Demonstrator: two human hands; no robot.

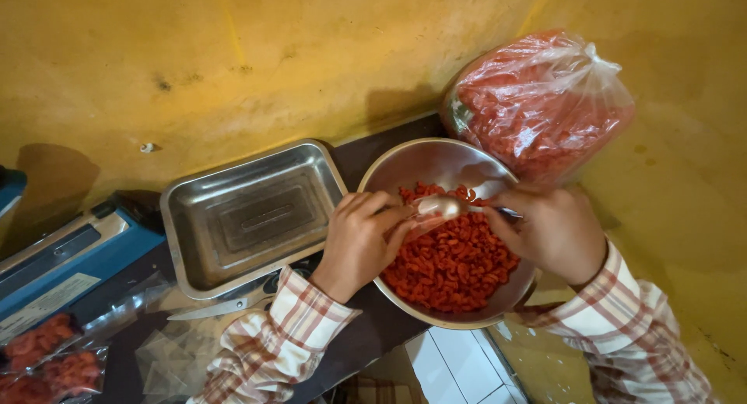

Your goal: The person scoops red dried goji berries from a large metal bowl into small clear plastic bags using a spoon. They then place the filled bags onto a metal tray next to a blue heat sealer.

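A round steel bowl holds a heap of small red-orange snack pieces. My right hand grips a metal spoon over the bowl, its scoop pointing left. My left hand is closed at the bowl's left rim, pinching what looks like a small clear plastic bag at the spoon's tip; the bag is mostly hidden by my fingers. Both sleeves are plaid.
An empty rectangular steel tray lies left of the bowl. A big clear bag of red snacks leans against the yellow wall. A blue heat sealer, scissors, empty clear bags and filled small packets lie at the left.
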